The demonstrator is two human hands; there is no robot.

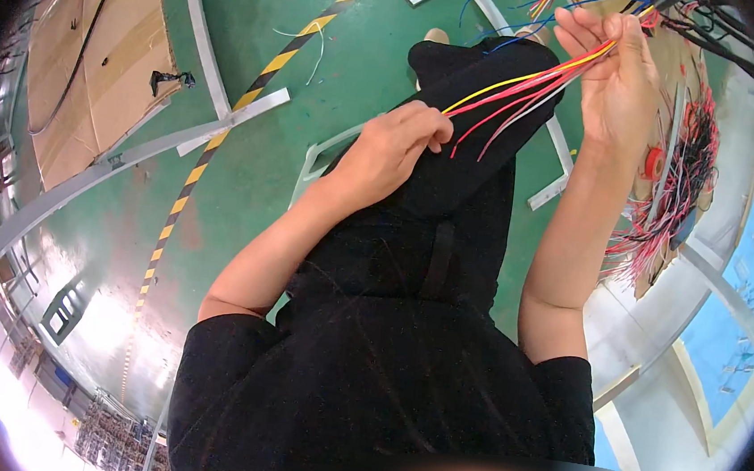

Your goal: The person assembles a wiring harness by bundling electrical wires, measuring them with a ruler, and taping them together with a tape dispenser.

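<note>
So a loose bundle of thin red, yellow and whitish plastic-coated wires [590,57] is stretched between two bare hands, right above a leg in black trousers [502,143]. At the upper end it's held by the right hand [620,68]: the wires are caught between thumb and fingers, with the fingers fairly straight and slightly apart from each other. Further down, the yellow wire and at least one red one are pinched by the left hand [394,147], its fingers curled in together; exactly how many strands are gripped can't be told. A few red and whitish ends are left dangling just beside that hand.

Thick black cables [725,51] are seen just past the right hand, along with thin blue wires [586,3]. Right of the forearm, a messy heap of red and black wires [694,147] is piled up near a small round red object [653,163].
</note>
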